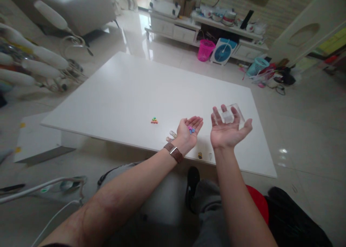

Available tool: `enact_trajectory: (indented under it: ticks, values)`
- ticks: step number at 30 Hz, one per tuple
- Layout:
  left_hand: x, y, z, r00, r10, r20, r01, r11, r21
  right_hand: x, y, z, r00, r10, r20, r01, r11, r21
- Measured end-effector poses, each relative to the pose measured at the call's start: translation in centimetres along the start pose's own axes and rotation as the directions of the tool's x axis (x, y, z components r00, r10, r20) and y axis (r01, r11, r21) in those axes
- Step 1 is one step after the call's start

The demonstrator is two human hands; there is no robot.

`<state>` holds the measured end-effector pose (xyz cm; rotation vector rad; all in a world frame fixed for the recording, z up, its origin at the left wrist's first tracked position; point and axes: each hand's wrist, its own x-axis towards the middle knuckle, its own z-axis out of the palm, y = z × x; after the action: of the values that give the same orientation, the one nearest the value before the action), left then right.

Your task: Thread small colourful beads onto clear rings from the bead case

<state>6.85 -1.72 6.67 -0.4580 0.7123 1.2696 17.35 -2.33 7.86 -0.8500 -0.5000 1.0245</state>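
Observation:
Palm up over the table's near edge, my left hand [188, 134] cups several small pink and blue pieces [191, 130]; they look like tiny beads or figures, too small to name surely. My right hand [226, 131] is also turned palm up, holding a clear plastic box [238, 113] across its fingers, with a whitish rectangular patch in the middle. Beside my left wrist lie some coiled gold rings or clips [172, 134]. A little heap of green, yellow and orange pieces [154, 120] sits farther left. A small yellow and dark figure [200, 155] stands by the near edge.
The white table [129, 92] spans the area before me. Beyond it are a pink basket [205, 50], a blue and white fan [223, 51], a teal basket [257, 66] and a low cabinet [186, 34]. A red stool [258, 203] and black bag lie lower right.

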Motion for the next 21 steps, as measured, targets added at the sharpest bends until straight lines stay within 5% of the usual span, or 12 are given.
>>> enact_trajectory:
  ticks: [5, 9, 12, 15, 17, 21]
  values:
    - [0.0, 1.2, -0.1, 1.0, 0.016, -0.022, -0.014, 0.995, 0.104, 1.9, 0.9, -2.7, 0.978, 0.166, -0.129, -0.184, 0.971, -0.151]
    - [-0.8, 1.6, 0.1, 0.992, -0.06, 0.108, 0.043, 0.988, 0.147, 1.9, 3.4, -4.2, 0.941, 0.305, -0.143, -0.332, 0.761, -0.558]
    - [-1.1, 1.7, 0.3, 0.979, -0.103, 0.175, 0.082, 0.989, 0.124, 1.1, 4.5, -4.9, 0.93, 0.367, 0.028, -0.119, 0.372, -0.921]
    - [-0.7, 1.8, 0.4, 0.977, -0.087, 0.192, 0.079, 0.996, 0.053, 0.5, 5.1, -5.4, 0.904, 0.404, 0.14, 0.162, -0.019, -0.987]
    - [-0.4, 1.9, 0.3, 0.982, -0.051, 0.183, 0.049, 0.999, 0.017, 0.3, 5.4, -5.7, 0.881, 0.445, 0.159, 0.227, -0.104, -0.968]
    - [-0.2, 2.5, 0.3, 0.966, -0.024, 0.256, 0.033, 0.999, -0.03, 0.5, 6.2, -6.2, 0.854, 0.496, 0.155, 0.25, -0.131, -0.959]
